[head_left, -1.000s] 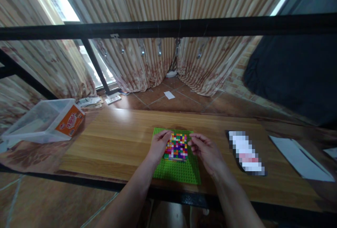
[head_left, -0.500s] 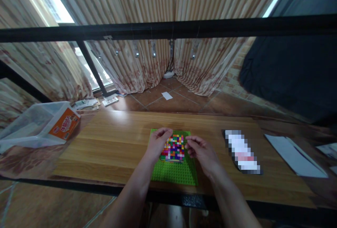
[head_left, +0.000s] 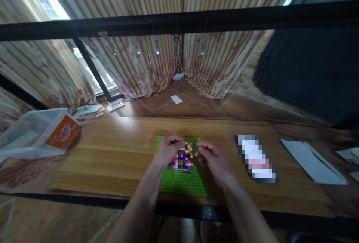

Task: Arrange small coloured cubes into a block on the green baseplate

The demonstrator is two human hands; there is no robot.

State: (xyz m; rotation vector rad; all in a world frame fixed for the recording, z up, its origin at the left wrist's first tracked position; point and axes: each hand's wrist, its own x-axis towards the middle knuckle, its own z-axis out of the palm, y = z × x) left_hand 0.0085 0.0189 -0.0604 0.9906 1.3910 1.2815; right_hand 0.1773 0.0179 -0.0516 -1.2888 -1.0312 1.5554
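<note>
A green studded baseplate (head_left: 183, 187) lies on the wooden tabletop. On it sits a square block of many small multicoloured toy bricks (head_left: 182, 160). My left hand (head_left: 166, 151) is over the block's upper left side, fingers curled and thumb reaching across the bricks. Its fingertips are close together, and whatever they may hold is too small to make out. Just right of the block, over the plate's right edge, my right hand (head_left: 211, 157) is closed in a pinch. Anything between its fingertips cannot be made out.
A phone-like dark slab with a blurred face (head_left: 256, 159) lies right of my hands. White papers (head_left: 312, 160) are farther right. A clear plastic bin with an orange label (head_left: 63, 132) stands at the left. A black metal bar (head_left: 179, 22) with hanging hooks crosses beyond the table.
The view has shifted slightly. My left thumb reaches farther over the block's top bricks. My right hand stays pinched beside the block, a little farther from it.
</note>
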